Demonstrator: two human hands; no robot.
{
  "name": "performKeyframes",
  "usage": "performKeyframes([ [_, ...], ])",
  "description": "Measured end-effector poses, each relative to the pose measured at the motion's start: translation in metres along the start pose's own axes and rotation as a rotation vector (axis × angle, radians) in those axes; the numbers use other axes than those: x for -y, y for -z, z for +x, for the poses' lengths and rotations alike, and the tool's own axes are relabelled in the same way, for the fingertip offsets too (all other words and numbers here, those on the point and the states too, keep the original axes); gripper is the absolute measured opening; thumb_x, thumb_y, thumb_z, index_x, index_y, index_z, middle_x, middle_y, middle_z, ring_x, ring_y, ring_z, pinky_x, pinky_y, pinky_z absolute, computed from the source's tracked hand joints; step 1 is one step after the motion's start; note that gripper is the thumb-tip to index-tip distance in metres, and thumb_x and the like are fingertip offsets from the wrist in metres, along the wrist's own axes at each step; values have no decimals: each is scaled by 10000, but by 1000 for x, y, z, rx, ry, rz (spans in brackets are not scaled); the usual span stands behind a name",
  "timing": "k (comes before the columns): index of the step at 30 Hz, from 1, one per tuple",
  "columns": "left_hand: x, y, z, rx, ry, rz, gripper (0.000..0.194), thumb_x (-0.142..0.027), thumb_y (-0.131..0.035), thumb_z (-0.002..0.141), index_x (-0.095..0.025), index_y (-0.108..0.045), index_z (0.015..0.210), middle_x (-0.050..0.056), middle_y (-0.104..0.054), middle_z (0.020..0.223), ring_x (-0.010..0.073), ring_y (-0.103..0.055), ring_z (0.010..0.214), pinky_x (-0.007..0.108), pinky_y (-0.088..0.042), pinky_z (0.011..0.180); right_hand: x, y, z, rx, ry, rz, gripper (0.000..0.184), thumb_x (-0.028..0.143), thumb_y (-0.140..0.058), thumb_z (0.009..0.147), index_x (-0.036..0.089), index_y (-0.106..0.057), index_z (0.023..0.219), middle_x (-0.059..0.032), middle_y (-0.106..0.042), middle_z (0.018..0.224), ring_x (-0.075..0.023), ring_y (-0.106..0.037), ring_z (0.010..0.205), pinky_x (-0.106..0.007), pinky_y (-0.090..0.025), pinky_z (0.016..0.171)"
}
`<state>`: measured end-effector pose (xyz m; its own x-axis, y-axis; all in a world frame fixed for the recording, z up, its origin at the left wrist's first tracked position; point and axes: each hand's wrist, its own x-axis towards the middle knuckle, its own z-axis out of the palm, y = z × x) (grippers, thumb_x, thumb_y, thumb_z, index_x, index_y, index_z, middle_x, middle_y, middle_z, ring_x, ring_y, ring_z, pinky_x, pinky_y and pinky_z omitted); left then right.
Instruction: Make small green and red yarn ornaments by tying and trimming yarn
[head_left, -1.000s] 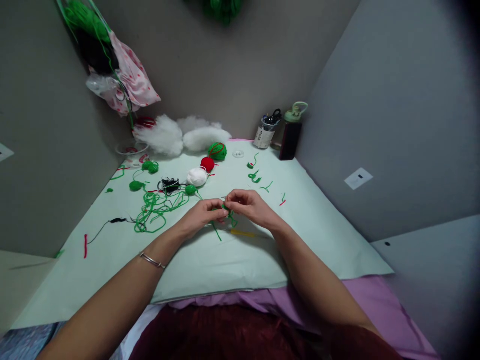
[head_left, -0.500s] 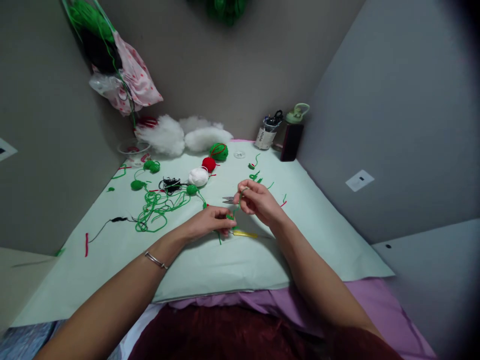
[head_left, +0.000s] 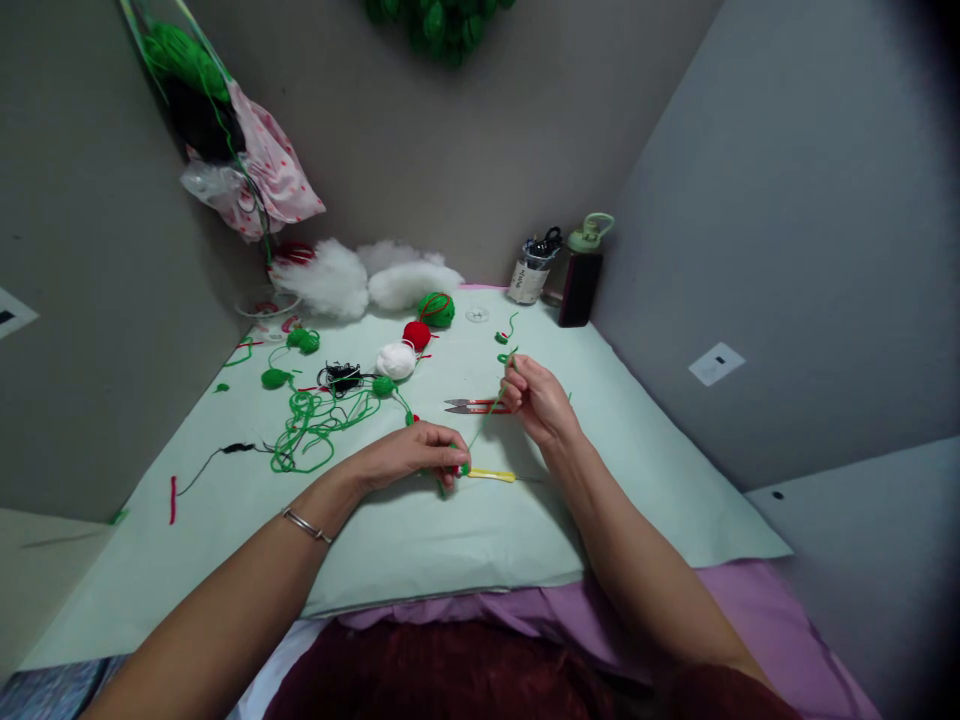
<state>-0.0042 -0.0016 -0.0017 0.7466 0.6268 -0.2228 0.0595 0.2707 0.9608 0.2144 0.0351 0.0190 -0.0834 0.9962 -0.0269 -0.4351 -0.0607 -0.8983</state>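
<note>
Cup (head_left: 527, 284) holds black-handled tool (head_left: 553, 238); left grip (head_left: 421, 452) pinches green-red piece (head_left: 463, 469), right grip (head_left: 541, 400) green yarn (head_left: 487, 419).

Toward 6 o'clock from centre, the left hand (head_left: 427, 452) is covering most of a small green-and-red piece (head_left: 463, 469), leaving its shape unclear. The right hand (head_left: 537, 402) is hiding the handle end of the snips (head_left: 484, 402) and the pinched end of a green strand (head_left: 487, 422). Toward 3 o'clock, the yellow-handled tool (head_left: 493, 476) is thinning into a tip too fine to make out. At 1 o'clock, lettering on the cup's label (head_left: 529, 284) is showing too small for reading. The top edge is cutting off a green bundle (head_left: 442, 20) at 12 o'clock; the left edge is clipping a wall plate (head_left: 15, 314) at 9 o'clock.
</note>
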Motion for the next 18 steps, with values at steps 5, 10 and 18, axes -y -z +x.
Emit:
performKeyframes([
  [5,-3,1,-2,21,12,-19,286,-435,-753,798,-156,-690,819,40,-654,741,143,-629,669,287,-478,700,-2,7,3,-97,11,70,371,365,-771,801,207,-438,765,89,-312,595,-51,-353,479,-161,-322,420],
  [10,-6,1,-3,-28,-28,-54,290,-436,-762,787,-155,-689,780,41,-648,742,143,-628,664,289,-482,694,-4,7,5,-159,24,106,371,341,-792,778,206,-447,758,89,-332,578,-55,-376,486,-156,-340,428],
  [18,-4,10,-3,-153,-94,-168,265,-349,-820,745,-167,-679,878,6,-632,786,105,-608,636,256,-498,658,2,-1,-3,150,-130,-106,378,434,-807,732,187,-545,847,73,-510,560,-60,-452,438,-178,-286,408],
])
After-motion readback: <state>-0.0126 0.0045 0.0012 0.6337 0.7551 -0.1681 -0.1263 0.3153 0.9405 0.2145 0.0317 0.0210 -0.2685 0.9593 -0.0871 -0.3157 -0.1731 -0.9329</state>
